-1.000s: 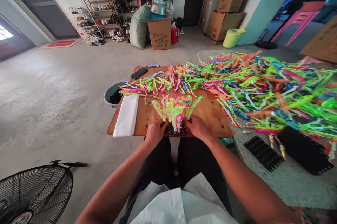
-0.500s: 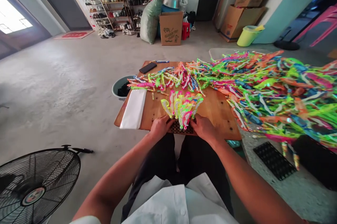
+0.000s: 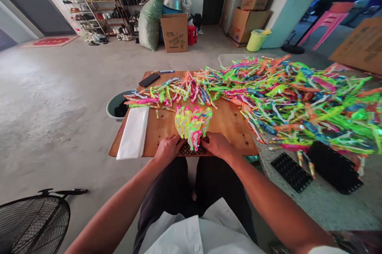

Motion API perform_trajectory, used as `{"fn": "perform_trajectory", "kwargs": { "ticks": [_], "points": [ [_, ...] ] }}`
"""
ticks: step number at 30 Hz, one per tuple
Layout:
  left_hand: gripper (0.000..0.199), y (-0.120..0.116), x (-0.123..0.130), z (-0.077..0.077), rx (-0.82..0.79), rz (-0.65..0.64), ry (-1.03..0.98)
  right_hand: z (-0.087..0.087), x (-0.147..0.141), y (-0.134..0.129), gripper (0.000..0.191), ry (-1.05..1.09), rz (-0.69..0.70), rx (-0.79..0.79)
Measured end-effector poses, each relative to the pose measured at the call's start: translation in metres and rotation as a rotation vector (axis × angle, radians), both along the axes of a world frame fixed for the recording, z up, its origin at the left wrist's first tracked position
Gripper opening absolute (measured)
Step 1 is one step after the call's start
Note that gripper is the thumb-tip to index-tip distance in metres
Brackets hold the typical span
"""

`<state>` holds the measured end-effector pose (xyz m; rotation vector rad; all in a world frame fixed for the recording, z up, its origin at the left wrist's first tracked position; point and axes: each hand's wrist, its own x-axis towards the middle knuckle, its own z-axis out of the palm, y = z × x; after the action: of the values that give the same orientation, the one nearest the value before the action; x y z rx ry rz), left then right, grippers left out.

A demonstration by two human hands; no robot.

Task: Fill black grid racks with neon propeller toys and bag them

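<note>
A black grid tray lies at the front edge of the wooden board, close to my lap. In it stands a bunch of bright plastic toy pieces, yellow, green, pink and orange with white strips. At the tray's left side, my left hand has its fingers curled in against the edge. My right hand grips the opposite side in the same way, its fingertips partly hidden by the pieces. The tray's far part is covered by the bunch.
A big heap of similar colourful pieces spreads over the right and back. White plastic sheets and a phone lie on the wooden board. Spare black trays rest at right. A bucket and fan are left.
My view has turned to the right, so the scene sits farther left. The bunch looks more gathered, its left piece no longer leaning out. Both hands stay at the tray's sides.
</note>
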<state>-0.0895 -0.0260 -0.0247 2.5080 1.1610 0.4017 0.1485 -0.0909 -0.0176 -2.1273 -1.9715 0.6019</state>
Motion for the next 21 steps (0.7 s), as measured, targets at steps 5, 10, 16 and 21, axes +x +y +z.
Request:
{"fn": "perform_trajectory", "kwargs": {
  "ticks": [5,10,16,21],
  "points": [
    [0.036,0.001,-0.001,-0.001,0.011,-0.012,-0.040,0.008,-0.007,-0.001,0.037,-0.082,-0.028,0.022],
    [0.034,0.002,-0.003,-0.003,0.019,-0.014,-0.066,0.001,-0.005,-0.003,0.040,-0.056,0.015,0.078],
    [0.034,-0.005,0.004,-0.006,0.015,0.014,-0.030,0.000,-0.011,-0.005,0.039,0.022,0.020,0.057],
    [0.026,0.012,-0.015,0.009,-0.210,-0.054,-0.001,0.013,0.011,-0.006,0.028,0.169,0.112,-0.007]
  ]
}}
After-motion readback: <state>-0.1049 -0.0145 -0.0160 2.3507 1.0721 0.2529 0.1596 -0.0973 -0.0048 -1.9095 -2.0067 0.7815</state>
